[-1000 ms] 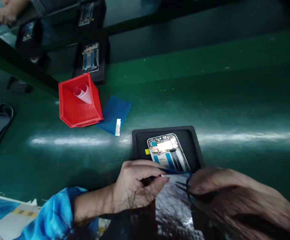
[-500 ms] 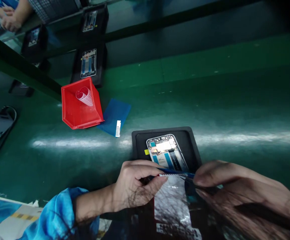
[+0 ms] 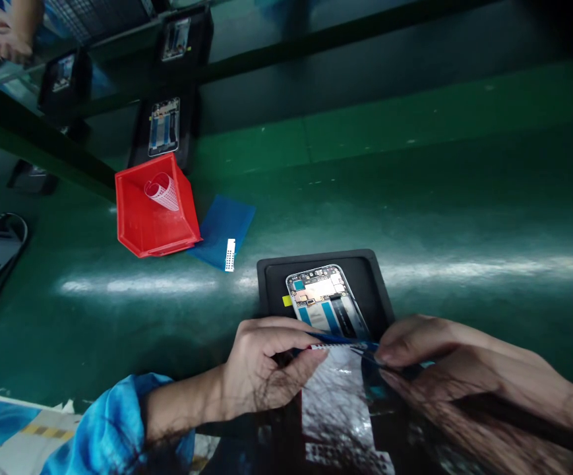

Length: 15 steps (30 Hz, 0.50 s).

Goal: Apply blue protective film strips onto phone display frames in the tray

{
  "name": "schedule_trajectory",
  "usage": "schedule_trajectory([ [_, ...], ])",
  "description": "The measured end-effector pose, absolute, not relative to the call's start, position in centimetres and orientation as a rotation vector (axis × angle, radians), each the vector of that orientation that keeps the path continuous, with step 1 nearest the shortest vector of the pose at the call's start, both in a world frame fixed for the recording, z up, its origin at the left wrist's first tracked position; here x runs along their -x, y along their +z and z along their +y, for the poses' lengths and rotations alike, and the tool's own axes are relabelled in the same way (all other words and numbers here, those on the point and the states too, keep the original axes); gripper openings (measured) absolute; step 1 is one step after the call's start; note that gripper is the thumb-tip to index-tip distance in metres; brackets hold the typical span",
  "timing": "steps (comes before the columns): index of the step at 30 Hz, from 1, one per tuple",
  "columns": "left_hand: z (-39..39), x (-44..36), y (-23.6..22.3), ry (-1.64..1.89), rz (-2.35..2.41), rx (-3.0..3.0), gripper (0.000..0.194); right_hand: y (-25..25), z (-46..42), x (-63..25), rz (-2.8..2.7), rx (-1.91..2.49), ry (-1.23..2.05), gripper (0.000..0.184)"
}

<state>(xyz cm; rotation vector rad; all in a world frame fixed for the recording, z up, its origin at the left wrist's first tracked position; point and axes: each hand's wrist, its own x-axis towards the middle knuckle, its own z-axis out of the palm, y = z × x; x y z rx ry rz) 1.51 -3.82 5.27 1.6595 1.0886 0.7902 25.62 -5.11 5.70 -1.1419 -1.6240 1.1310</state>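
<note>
The left hand [image 3: 266, 369] is curled, thumb and fingers pinched on the left end of a thin blue strip [image 3: 340, 341]. The right hand [image 3: 434, 359] meets it from the other side, thumb and forefinger closed on the strip's right end — the strip runs level between the two hands, just above the near edge of a black tray [image 3: 375, 284]. A dark, thin tool appears to lie along the right fingers; it is too blurred to identify.

In the tray, just beyond the fingertips, lies an opened phone [image 3: 326, 300], back cover off, with circuit board and blue parts exposed. A small yellow tab [image 3: 287, 301] sticks out at its left edge. Below the strip, between the two wrists, a shiny silver sheet [image 3: 335, 402] reflects the light. The left forearm ends in a blue sleeve [image 3: 113, 422].

Farther out, up and to the left of the left hand:
- a blue sheet [image 3: 227, 224] lying flat on the green table [image 3: 464, 198], with a small white dotted strip [image 3: 229, 254] at its near corner;
- a red bin [image 3: 155, 208], touching the blue sheet, holding a curled roll of white dotted tape [image 3: 161, 190];
- more black trays with opened phones [image 3: 163, 126] — beyond the bin.

At the top left corner, another person's hand [image 3: 6, 43] is at work.
</note>
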Motion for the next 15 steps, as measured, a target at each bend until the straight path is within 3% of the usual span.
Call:
schedule_trajectory([
  [6, -3.7, -1.5, 5.2, 0.788, 1.089, -1.673, 0.006, 6.0, -4.6, -25.4, -1.737, 1.030, 1.095, 0.034],
  [8, -3.7, -1.5, 5.3, 0.784, 1.087, -1.684, 0.006, 6.4, -4.5, -25.0, -1.687, 1.037, 1.091, 0.025],
  [10, -3.8, -1.5, 5.3, 0.784, 1.081, -1.704, 0.006, 6.6, -4.2, -24.6, -1.575, 1.104, 1.080, 0.020],
  [15, -3.9, -1.6, 5.2, 0.789, 1.014, -1.803, 0.011, 6.0, -1.4, -23.9, -1.294, 1.430, 1.075, 0.027],
])
